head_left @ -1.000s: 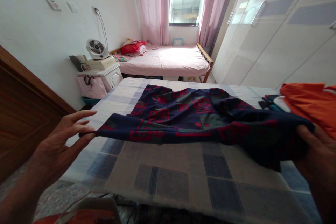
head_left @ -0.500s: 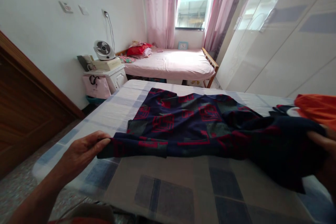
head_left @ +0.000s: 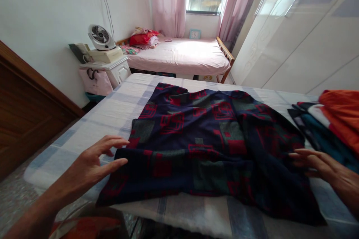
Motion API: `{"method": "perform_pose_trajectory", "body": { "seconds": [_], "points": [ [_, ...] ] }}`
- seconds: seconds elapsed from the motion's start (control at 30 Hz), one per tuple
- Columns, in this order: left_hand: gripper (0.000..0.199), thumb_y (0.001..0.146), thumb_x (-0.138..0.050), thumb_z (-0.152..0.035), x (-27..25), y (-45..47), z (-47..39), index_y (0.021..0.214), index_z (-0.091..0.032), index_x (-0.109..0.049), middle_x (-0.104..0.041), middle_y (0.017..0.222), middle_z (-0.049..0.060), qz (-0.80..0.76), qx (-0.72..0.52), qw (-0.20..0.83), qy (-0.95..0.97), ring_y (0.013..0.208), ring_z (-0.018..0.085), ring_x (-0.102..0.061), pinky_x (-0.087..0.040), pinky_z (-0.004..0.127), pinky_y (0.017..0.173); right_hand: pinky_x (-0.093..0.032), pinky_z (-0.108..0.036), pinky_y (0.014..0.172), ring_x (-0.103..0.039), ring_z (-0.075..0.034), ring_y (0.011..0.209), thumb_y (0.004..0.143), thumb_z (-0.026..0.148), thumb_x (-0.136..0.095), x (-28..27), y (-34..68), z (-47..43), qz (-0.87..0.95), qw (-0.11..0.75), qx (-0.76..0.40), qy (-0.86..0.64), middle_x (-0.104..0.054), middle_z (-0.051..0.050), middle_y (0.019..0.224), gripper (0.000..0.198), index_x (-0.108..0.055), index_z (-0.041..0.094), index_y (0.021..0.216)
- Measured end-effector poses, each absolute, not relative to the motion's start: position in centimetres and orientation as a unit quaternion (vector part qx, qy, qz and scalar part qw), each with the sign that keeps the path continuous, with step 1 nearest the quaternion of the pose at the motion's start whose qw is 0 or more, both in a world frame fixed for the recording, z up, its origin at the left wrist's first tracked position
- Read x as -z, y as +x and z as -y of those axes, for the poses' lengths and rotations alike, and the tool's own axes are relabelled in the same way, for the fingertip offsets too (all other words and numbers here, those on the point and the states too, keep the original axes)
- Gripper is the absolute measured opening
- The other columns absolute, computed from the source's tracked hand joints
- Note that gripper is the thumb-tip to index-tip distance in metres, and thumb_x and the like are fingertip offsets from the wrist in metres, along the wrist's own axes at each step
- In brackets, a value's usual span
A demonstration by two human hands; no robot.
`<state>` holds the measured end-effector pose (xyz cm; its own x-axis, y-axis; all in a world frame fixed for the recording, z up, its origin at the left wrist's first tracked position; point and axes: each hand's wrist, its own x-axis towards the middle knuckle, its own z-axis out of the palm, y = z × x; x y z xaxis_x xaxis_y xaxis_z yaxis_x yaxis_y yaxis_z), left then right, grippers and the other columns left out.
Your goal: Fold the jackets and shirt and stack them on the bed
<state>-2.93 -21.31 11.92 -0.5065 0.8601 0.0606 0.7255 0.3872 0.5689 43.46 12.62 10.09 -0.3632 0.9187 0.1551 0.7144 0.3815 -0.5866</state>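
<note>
A dark navy shirt (head_left: 202,134) with red and grey-green patches lies spread on the bed (head_left: 92,134), its surface slightly wrinkled. One long edge of it reaches the near side of the mattress. At its left edge is my left hand (head_left: 98,160), thumb and fingers apart, with nothing between them. My right hand (head_left: 322,164) hovers at or just over the shirt's right part, fingers stretched out; whether the fingertips touch the cloth I cannot tell.
Folded clothes (head_left: 333,119), orange on top, are stacked at the bed's right. Beyond stands a smaller pink-sheeted bed (head_left: 179,58). A fan (head_left: 101,37) sits on a box over the white cabinet (head_left: 119,71). Wardrobe doors (head_left: 294,44) line the right; a wooden door (head_left: 33,127) is at left.
Both hands have let go of the shirt. Its near part, earlier pulled up and gathered, now lies spread toward me. The right hand has moved inward, and the view has tilted down.
</note>
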Motion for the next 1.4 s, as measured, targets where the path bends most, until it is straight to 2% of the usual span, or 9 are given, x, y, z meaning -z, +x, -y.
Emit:
{"method": "perform_pose_trajectory", "body": {
  "seconds": [0.13,0.27,0.43,0.63,0.73,0.97,1.13,1.3,1.4],
  "points": [
    [0.041,0.075,-0.058,-0.055,-12.6,-2.7,17.8,0.109,-0.033,-0.066,-0.059,0.127,0.002,-0.789,-0.236,0.087,0.561,0.113,0.022,-0.057,-0.045,0.031,0.097,-0.051,-0.047,0.084,-0.064,-0.029,0.099,0.077,0.061,-0.048,-12.3,39.5,-11.0,0.823,0.198,-0.231,-0.480,-0.064,-0.002,0.117,0.032,-0.058,0.048,0.105],
    [0.044,0.084,-0.044,-0.052,-12.8,-6.2,12.1,0.109,-0.024,-0.065,-0.062,0.121,0.005,-0.822,-0.169,0.070,0.539,0.106,0.020,-0.060,-0.047,0.027,0.089,-0.051,-0.042,0.084,-0.064,-0.026,0.094,0.079,0.054,-0.050,-13.8,34.6,-12.5,0.873,0.194,-0.180,-0.409,-0.060,-0.002,0.121,0.036,-0.057,0.038,0.111],
    [0.044,0.079,-0.050,-0.044,-11.2,-11.4,4.3,0.109,-0.016,-0.065,-0.068,0.110,0.011,-0.878,-0.097,0.029,0.468,0.098,0.023,-0.064,-0.047,0.028,0.085,-0.048,-0.035,0.082,-0.065,-0.022,0.086,0.085,0.036,-0.046,-13.8,27.0,-18.7,0.915,0.173,-0.096,-0.352,-0.065,-0.008,0.111,0.032,-0.059,0.021,0.110],
    [0.021,0.073,-0.053,-0.032,-9.5,-12.6,0.2,0.085,-0.022,-0.068,-0.072,0.087,0.008,-0.904,-0.048,-0.005,0.424,0.086,0.024,-0.066,-0.047,0.028,0.070,-0.047,-0.030,0.076,-0.063,-0.022,0.097,0.087,0.030,-0.047,-11.0,19.6,-23.3,0.954,0.072,0.030,-0.291,-0.057,-0.005,0.126,0.036,-0.056,0.023,0.121],
    [0.015,0.073,-0.053,-0.030,-10.2,-12.4,0.2,0.078,-0.024,-0.066,-0.071,0.083,0.004,-0.902,-0.039,-0.031,0.429,0.084,0.022,-0.065,-0.045,0.027,0.068,-0.044,-0.027,0.068,-0.065,-0.021,0.088,0.087,0.028,-0.045,-10.4,17.7,-23.5,0.954,0.019,0.091,-0.285,-0.062,-0.006,0.115,0.028,-0.062,0.022,0.108],
    [0.038,0.089,-0.027,-0.027,-12.9,-13.0,-0.4,0.115,-0.014,-0.051,-0.066,0.101,0.017,-0.924,-0.084,-0.139,0.347,0.094,0.030,-0.063,-0.045,0.036,0.073,-0.039,-0.028,0.062,-0.064,-0.020,0.081,0.092,0.031,-0.034,-11.3,16.2,-24.1,0.922,0.094,0.134,-0.350,-0.065,-0.006,0.104,0.031,-0.063,0.021,0.096],
    [0.034,0.086,-0.037,-0.030,-10.9,-15.0,-1.7,0.109,-0.014,-0.056,-0.068,0.099,0.017,-0.928,-0.097,-0.083,0.351,0.092,0.031,-0.065,-0.046,0.036,0.074,-0.043,-0.030,0.068,-0.064,-0.021,0.086,0.088,0.030,-0.038,-11.1,15.6,-25.3,0.921,0.095,0.071,-0.372,-0.064,-0.003,0.111,0.029,-0.064,0.024,0.099],
    [0.049,0.083,-0.043,-0.050,-9.1,-17.1,-3.1,0.113,-0.014,-0.058,-0.070,0.099,0.012,-0.914,-0.129,-0.005,0.385,0.092,0.024,-0.066,-0.048,0.028,0.075,-0.046,-0.034,0.076,-0.062,-0.024,0.098,0.087,0.030,-0.041,-10.3,14.6,-27.7,0.912,0.056,0.072,-0.400,-0.059,-0.009,0.124,0.041,-0.057,0.020,0.123],
    [0.042,0.074,-0.058,-0.046,-9.0,-17.3,-4.1,0.105,-0.020,-0.064,-0.072,0.096,0.006,-0.900,-0.139,0.017,0.412,0.089,0.021,-0.066,-0.048,0.024,0.073,-0.047,-0.033,0.074,-0.063,-0.025,0.094,0.081,0.027,-0.048,-10.5,14.0,-28.9,0.913,0.021,0.072,-0.401,-0.066,-0.009,0.109,0.031,-0.067,0.022,0.105]
  ]
}}
